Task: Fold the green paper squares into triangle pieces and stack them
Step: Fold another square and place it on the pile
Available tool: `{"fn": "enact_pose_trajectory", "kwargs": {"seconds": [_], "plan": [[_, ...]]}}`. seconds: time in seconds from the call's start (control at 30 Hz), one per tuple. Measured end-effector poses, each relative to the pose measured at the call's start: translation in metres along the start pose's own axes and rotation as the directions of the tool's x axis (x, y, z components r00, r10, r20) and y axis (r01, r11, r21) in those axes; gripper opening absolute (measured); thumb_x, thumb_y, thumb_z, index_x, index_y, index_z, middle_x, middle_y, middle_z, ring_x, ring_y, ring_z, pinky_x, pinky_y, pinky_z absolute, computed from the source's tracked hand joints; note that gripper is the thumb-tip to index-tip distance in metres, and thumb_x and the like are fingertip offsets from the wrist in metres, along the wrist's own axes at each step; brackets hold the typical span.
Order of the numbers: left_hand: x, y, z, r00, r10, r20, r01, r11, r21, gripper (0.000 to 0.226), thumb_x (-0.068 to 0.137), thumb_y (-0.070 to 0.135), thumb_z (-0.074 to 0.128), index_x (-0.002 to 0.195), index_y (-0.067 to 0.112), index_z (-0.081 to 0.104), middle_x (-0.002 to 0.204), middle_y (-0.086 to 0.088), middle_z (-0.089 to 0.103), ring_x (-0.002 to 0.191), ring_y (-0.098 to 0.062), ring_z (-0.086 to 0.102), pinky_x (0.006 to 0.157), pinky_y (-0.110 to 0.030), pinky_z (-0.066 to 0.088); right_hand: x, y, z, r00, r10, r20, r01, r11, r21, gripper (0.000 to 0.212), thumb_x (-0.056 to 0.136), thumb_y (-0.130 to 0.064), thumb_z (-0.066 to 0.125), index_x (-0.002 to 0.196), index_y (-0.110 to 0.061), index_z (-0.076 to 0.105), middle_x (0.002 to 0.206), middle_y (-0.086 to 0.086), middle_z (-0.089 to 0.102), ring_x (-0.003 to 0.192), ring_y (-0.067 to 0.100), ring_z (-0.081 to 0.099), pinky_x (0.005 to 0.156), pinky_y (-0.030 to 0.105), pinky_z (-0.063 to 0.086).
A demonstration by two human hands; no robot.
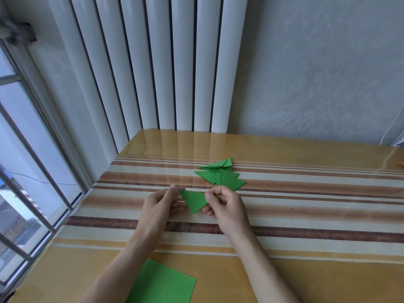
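While the folded green triangle is being held above the striped table, the left hand is pinching its left tip and the right hand is pinching its right corner. The pile of finished triangles is lying just beyond the hands, and the unfolded green paper is lying at the near edge

Matt green paper triangle; glossy striped table (reflecting the smooth white radiator).
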State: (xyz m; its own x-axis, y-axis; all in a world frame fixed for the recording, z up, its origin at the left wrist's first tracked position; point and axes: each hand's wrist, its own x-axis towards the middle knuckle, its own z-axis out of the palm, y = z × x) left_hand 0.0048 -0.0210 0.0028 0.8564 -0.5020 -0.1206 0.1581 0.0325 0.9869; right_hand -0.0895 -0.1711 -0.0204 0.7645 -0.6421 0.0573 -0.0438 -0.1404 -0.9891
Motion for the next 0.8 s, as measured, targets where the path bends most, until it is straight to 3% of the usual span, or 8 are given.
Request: {"fn": "enact_pose_trajectory", "kwargs": {"seconds": [0.13,0.23,0.33,0.43,0.53,0.67,0.8], "plan": [[-0.004,-0.002,-0.001,0.999,-0.020,0.043,0.012,0.984,0.176,0.017,0.094,0.028,0.075,0.088,0.012,0.078,0.081,-0.007,0.078,0.077,-0.020,0.073,0.076,-0.051,0.064,-0.001,-0.002,0.001,0.999,0.018,0.050,-0.024,0.993,0.112,0.006,0.101,-0.003,0.064,0.096,-0.005,0.068,0.077,0.007,0.075,0.073,0.027,0.076,0.069,0.031,0.061],[-0.002,-0.003,-0.003,0.998,0.063,-0.015,-0.058,0.974,0.219,0.015,0.095,0.023,0.075,0.085,0.012,0.078,0.075,-0.008,0.077,0.067,-0.012,0.068,0.064,-0.044,0.059,-0.003,-0.004,0.003,0.989,0.052,0.139,-0.069,0.990,0.124,0.004,0.100,-0.001,0.065,0.097,-0.001,0.067,0.079,0.013,0.076,0.076,0.030,0.077,0.072,0.034,0.063],[0.003,-0.004,-0.007,0.984,0.166,-0.061,-0.153,0.972,0.178,0.016,0.097,0.017,0.071,0.085,0.009,0.079,0.075,-0.005,0.075,0.065,-0.006,0.064,0.065,-0.029,0.054,-0.006,-0.005,0.005,0.967,0.062,0.246,-0.067,0.998,0.012,0.003,0.098,-0.003,0.066,0.097,-0.003,0.068,0.081,0.015,0.076,0.074,0.029,0.076,0.069,0.033,0.061],[0.005,-0.006,-0.009,0.979,0.200,0.039,-0.203,0.955,0.214,0.018,0.098,0.020,0.070,0.085,0.013,0.080,0.081,-0.011,0.076,0.070,-0.010,0.064,0.063,-0.025,0.051,-0.005,-0.006,0.004,0.964,0.037,0.264,-0.023,0.998,-0.055,0.003,0.098,-0.010,0.068,0.096,-0.010,0.070,0.080,0.009,0.075,0.069,0.026,0.074,0.068,0.033,0.060],[0.004,-0.008,-0.008,0.962,0.207,0.180,-0.255,0.917,0.307,0.019,0.098,0.020,0.070,0.083,0.018,0.081,0.078,-0.006,0.077,0.071,-0.013,0.069,0.069,-0.035,0.056,-0.005,-0.006,0.003,0.979,0.001,0.206,0.013,0.997,-0.070,0.007,0.098,-0.018,0.070,0.094,-0.012,0.070,0.083,0.008,0.072,0.066,0.021,0.069,0.066,0.033,0.061],[0.008,-0.011,-0.010,0.952,0.207,0.224,-0.280,0.885,0.372,0.018,0.099,0.022,0.070,0.085,0.017,0.080,0.080,-0.007,0.078,0.081,-0.033,0.074,0.080,-0.056,0.061,-0.005,-0.005,0.002,0.984,-0.038,0.175,0.050,0.996,-0.067,0.009,0.098,-0.013,0.069,0.091,-0.010,0.066,0.075,0.002,0.065,0.065,0.012,0.066,0.064,0.028,0.058],[0.009,-0.010,-0.011,0.954,0.200,0.224,-0.275,0.879,0.389,0.017,0.099,0.022,0.070,0.086,0.018,0.080,0.082,-0.006,0.078,0.082,-0.031,0.075,0.082,-0.056,0.061,-0.005,-0.005,0.002,0.982,-0.054,0.180,0.066,0.996,-0.061,0.010,0.098,-0.012,0.069,0.090,-0.008,0.065,0.073,0.002,0.065,0.063,0.011,0.065,0.062,0.024,0.056]]}}
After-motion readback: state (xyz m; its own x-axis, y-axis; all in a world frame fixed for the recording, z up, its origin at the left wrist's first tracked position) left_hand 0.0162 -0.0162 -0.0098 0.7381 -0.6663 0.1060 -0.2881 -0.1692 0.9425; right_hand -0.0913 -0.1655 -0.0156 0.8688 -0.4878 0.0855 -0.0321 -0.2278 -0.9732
